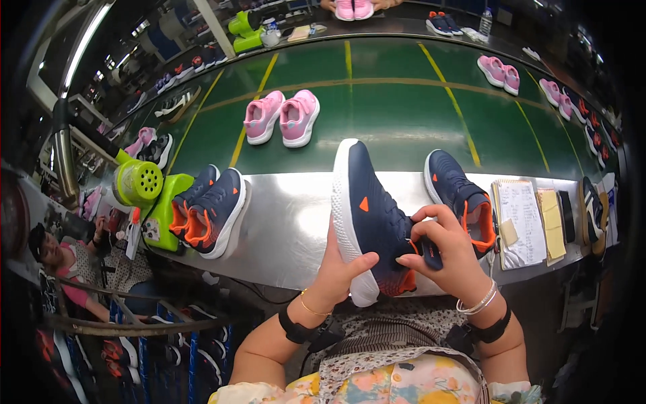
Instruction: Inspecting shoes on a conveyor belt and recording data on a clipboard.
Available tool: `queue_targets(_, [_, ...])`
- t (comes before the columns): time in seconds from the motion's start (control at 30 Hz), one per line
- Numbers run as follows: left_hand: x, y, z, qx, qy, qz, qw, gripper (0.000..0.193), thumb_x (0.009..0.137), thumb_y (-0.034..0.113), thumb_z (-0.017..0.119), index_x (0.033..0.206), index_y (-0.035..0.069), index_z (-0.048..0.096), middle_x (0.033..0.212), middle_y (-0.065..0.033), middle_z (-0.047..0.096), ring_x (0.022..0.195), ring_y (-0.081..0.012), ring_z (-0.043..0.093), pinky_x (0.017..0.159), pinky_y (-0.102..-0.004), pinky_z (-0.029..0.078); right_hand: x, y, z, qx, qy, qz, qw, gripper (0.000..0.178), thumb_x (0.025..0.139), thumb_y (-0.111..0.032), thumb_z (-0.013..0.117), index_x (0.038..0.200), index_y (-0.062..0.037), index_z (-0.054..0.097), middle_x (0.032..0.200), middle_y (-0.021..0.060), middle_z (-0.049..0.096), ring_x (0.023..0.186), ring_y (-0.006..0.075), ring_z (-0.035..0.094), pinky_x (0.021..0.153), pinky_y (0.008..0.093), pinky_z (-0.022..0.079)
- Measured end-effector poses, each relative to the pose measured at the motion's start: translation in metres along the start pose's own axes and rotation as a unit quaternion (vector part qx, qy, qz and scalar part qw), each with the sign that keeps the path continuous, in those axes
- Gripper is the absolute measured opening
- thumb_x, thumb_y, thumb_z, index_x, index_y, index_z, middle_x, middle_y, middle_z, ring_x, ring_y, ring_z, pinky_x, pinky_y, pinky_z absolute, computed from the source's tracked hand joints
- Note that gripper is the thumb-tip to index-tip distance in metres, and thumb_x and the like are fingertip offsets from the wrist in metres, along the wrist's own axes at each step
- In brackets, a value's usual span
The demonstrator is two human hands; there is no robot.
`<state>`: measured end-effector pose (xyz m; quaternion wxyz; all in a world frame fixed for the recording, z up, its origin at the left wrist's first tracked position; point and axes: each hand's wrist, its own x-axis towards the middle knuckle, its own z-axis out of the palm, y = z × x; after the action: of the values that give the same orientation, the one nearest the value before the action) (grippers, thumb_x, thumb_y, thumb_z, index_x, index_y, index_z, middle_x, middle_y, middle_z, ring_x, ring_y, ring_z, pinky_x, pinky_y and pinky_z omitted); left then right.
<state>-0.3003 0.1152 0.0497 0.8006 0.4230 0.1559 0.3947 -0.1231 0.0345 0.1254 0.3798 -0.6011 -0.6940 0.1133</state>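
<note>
A navy sneaker (369, 195) with a white sole and a small orange triangle is held up on its side, toe pointing away from me. My left hand (334, 266) grips it around the sole near the heel, thumb across the side. At its opening, my right hand (449, 248) pinches a dark strap (431, 254) between thumb and fingers. Just beyond my right hand, a similar navy sneaker (447, 176) with orange lining rests on the metal table (289, 215). A pair of navy and orange sneakers (225, 209) stands on the table to the left.
A green conveyor belt (377, 108) runs behind the table, carrying pink sneakers (296, 118). A lime-green machine (145, 185) stands left. On the right lie a notebook (518, 219), a yellow pad (550, 219) and a dark shoe (592, 209). A person (70, 259) sits at lower left, beside shoe racks.
</note>
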Motion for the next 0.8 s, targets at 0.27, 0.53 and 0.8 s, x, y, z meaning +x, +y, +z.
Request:
queue_targets(0.27, [-0.021,-0.001,0.0,0.135,0.038,0.078,0.987,0.107,0.071,0.019,0.076,0.146,0.005,0.001,0.145,-0.0129,0.023,0.134,-0.0242,0.024,0.11,-0.0358,0.019,-0.022,0.007,0.024,0.092,-0.003,0.064,0.994,0.04,0.064,-0.02,0.079,0.094,-0.0046,0.058,0.135,0.0158,0.04,0.12,0.029,0.042,0.099,0.0423,0.034])
queue_targets(0.53, [-0.042,0.011,0.007,0.355,0.121,0.185,0.909,0.104,0.071,0.026,0.075,0.147,0.008,0.006,0.142,-0.0193,0.022,0.132,-0.0338,0.024,0.109,-0.0409,0.019,-0.036,0.02,0.048,0.456,-0.039,0.212,0.864,0.034,0.076,-0.016,0.063,0.103,-0.0003,0.051,0.131,0.0133,0.045,0.123,0.0233,0.041,0.104,0.0368,0.029])
queue_targets(0.8, [-0.043,0.01,0.009,0.596,0.164,0.264,0.74,0.1,0.065,0.028,0.074,0.145,0.01,0.017,0.13,-0.0208,0.03,0.119,-0.039,0.035,0.099,-0.048,0.028,-0.032,0.016,0.052,0.269,-0.039,0.161,0.949,0.059,0.074,-0.012,0.062,0.127,0.0032,0.042,0.129,0.0104,0.046,0.118,0.0194,0.045,0.101,0.0308,0.033])
